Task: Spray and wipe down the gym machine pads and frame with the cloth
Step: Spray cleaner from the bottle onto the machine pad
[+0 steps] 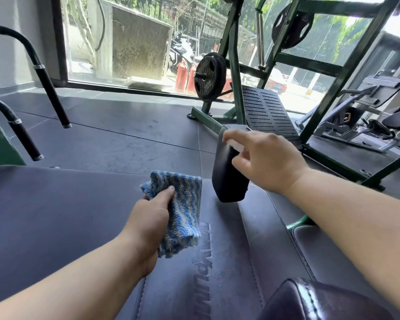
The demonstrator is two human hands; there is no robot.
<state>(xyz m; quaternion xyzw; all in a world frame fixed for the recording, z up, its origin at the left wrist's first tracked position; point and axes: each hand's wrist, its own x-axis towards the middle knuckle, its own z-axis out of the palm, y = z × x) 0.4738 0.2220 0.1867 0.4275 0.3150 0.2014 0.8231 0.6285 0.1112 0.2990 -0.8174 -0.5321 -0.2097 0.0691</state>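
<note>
My left hand [148, 218] grips a blue and white striped cloth [180, 211], held just above the wide dark back pad [56, 215] of the machine. My right hand [266, 158] is raised in front of a small upright dark pad [226, 179]. It holds a small white spray bottle [235, 145], of which only a white piece shows under the fingers. The index finger lies over its top. A green frame tube [300, 221] shows between the back pad and a second dark pad [346, 250] at the right.
A green rack [234, 72] with black weight plates [209, 76] and a ribbed footplate [267, 112] stands ahead. Black-gripped handles [49, 88] curve in at the left. Another machine [367, 116] sits at the far right. A large window lies behind, with rubber floor tiles [125, 139] between.
</note>
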